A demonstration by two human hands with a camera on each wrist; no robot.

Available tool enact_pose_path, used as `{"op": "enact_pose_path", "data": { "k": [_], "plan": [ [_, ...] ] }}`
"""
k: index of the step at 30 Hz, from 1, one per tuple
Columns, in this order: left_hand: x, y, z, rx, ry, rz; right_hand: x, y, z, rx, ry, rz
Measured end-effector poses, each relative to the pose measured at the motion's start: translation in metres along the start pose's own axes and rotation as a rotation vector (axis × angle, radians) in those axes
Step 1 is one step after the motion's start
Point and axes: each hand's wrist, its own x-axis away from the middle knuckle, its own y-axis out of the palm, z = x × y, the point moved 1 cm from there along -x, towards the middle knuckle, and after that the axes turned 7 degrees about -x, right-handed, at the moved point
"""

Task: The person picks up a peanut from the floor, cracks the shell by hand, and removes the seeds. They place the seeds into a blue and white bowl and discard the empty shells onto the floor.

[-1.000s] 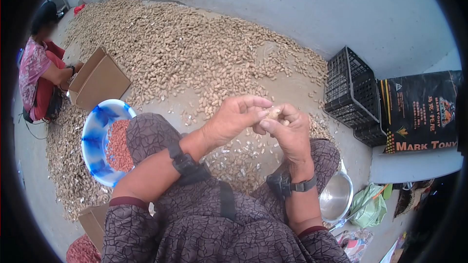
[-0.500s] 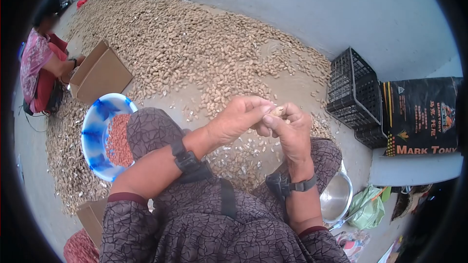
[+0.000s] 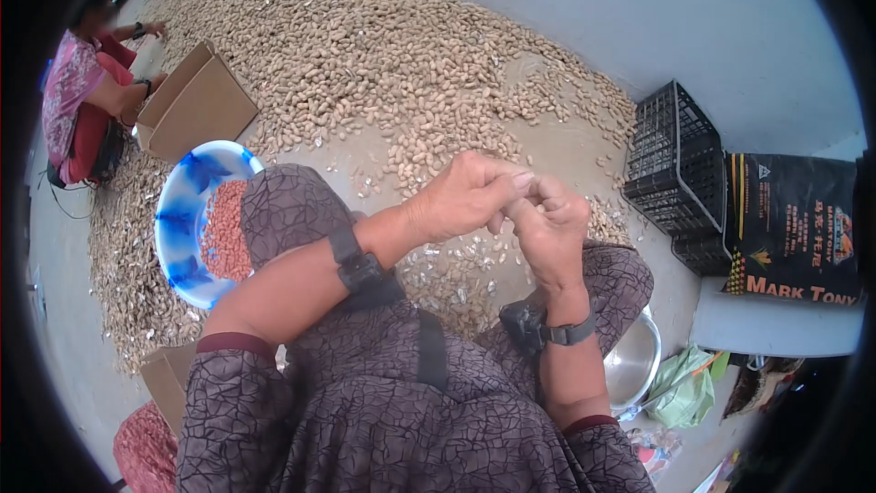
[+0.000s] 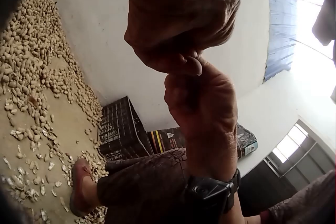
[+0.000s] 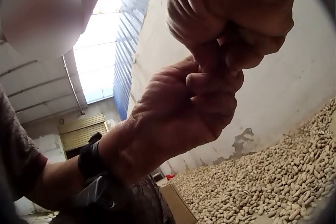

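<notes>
In front of my lap, my left hand (image 3: 461,196) and right hand (image 3: 552,237) meet at the fingertips. Both pinch a peanut between thumb and fingers, and the fingers now hide it in the head view. The left wrist view has my right hand (image 4: 202,100) rising from below against the fingertips of the left hand (image 4: 181,16). Below the hands, broken peanut shells (image 3: 456,288) lie scattered on the floor between my knees. A blue and white basin (image 3: 178,210) with shelled red peanuts (image 3: 224,233) stands by my left knee.
A wide heap of unshelled peanuts (image 3: 365,55) spreads along the wall. Black plastic crates (image 3: 675,164) and a black sack (image 3: 794,228) stand at right, a metal basin (image 3: 631,361) by my right knee. Another person (image 3: 87,100) squats at far left beside a cardboard box (image 3: 201,105).
The peanut showed between my fingertips before; now the fingers have closed over it and the hands have turned inward. The other person has stretched an arm toward the heap.
</notes>
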Motion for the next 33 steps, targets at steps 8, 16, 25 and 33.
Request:
{"op": "enact_pose_path", "data": {
  "k": [8,16,25,33],
  "plan": [
    [0.001,-0.001,-0.013,0.06,0.021,-0.001,0.002,-0.002,-0.001,-0.024,0.038,-0.032],
    [-0.003,0.007,-0.017,0.242,-0.076,0.109,-0.001,0.004,-0.005,-0.187,0.125,-0.017],
    [-0.009,0.003,-0.027,0.444,-0.484,0.146,0.002,0.005,0.012,0.183,-0.046,-0.066],
    [-0.007,-0.006,-0.018,0.287,-0.479,0.035,-0.001,0.006,0.008,0.321,-0.104,-0.038]
  ]
}}
